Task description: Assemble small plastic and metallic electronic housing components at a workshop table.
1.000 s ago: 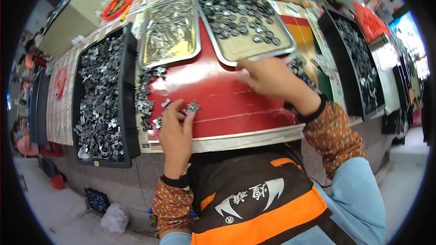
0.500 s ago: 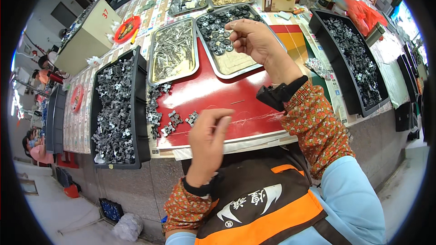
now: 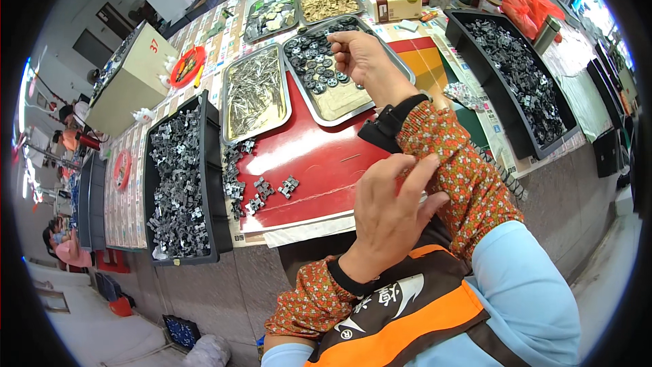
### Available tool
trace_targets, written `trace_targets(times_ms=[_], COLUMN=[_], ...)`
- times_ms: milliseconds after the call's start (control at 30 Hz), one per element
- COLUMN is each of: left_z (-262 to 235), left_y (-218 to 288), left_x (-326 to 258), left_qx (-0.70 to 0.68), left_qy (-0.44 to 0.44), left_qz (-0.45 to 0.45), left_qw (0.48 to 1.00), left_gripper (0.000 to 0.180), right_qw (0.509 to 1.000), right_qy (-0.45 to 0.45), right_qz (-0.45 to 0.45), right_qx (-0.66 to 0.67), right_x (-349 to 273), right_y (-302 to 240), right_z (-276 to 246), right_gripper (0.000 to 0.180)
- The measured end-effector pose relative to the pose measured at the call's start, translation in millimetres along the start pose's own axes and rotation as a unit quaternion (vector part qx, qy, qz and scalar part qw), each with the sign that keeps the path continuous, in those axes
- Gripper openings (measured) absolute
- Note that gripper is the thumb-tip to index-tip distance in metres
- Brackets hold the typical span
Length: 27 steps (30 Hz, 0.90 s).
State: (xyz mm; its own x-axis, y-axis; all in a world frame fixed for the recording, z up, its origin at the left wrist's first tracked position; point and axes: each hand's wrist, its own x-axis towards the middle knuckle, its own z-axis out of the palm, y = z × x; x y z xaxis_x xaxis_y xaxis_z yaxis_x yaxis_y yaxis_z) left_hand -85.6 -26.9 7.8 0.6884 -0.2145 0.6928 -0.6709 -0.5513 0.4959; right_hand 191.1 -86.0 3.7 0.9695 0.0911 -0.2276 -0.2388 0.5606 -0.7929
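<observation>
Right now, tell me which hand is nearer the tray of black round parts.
Right. The right hand hovers over the tray of black round parts; the left hand is raised near the chest, well short of it.

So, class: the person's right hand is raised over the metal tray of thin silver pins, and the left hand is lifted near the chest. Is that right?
Not quite. In the head view the right hand is over the metal tray of black round parts; the tray of thin silver pins lies beside it, to the left. The left hand is lifted near the chest, as stated.
</observation>
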Motion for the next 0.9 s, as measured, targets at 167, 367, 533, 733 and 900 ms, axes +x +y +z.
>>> trace_targets(times_ms=[167, 367, 533, 733, 900], left_z=[9.6, 16.1, 19.2, 21.9, 22.2], left_y=[8.6, 11.1, 21.4, 32.1, 35.5], left_x=[11.6, 15.0, 15.7, 3.2, -8.3], left_qx=[0.079, -0.036, -0.181, -0.27, -0.306], left_qy=[-0.016, 0.013, 0.074, 0.038, 0.005], left_qz=[0.074, 0.055, -0.028, -0.083, -0.072], left_qw=[0.994, 0.998, 0.98, 0.958, 0.949], left_gripper=[0.046, 0.031, 0.02, 0.011, 0.006], right_qw=[0.999, 0.998, 0.996, 0.997, 0.997], right_qy=[0.018, 0.02, 0.026, 0.016, -0.032], right_qz=[-0.016, -0.014, -0.034, -0.031, -0.024], right_qx=[-0.047, -0.06, -0.072, -0.063, 0.063], right_x=[-8.7, -10.1, -4.8, -3.1, 6.3], right_y=[5.7, 7.5, 3.0, -6.8, -21.3], right_z=[10.3, 14.9, 14.5, 13.1, 10.8], right_gripper=[0.007, 0.007, 0.007, 0.006, 0.006])
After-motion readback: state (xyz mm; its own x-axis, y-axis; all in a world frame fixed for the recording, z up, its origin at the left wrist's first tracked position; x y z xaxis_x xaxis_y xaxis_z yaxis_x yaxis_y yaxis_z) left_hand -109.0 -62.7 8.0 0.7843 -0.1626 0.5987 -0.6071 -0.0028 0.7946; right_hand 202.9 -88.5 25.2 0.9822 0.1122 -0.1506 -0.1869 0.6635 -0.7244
